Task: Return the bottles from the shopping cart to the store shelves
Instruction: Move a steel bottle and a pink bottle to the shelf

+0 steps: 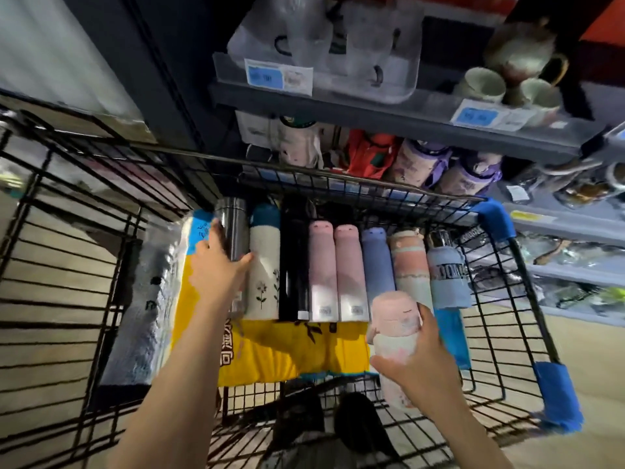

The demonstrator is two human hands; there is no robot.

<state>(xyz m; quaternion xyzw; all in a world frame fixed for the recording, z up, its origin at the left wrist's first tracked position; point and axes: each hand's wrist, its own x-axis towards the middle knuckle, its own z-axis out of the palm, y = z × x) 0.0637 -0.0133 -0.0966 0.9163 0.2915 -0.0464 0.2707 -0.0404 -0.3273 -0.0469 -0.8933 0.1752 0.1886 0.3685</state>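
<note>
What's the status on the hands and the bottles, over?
Left hand gripping steel bottle in cart. Right hand holding pink bottle, lifted. Row of bottles remains. Nothing blocking.

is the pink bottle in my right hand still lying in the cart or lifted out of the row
Lifted. The right hand grips the pink bottle above the yellow bag, apart from the row lying at the cart's front.

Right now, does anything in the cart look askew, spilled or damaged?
Nothing stands out. The bottles lie side by side in a neat row on the yellow printed bag; the left hand grips the dark steel flask, the right hand holds a pink-and-white bottle.
</note>
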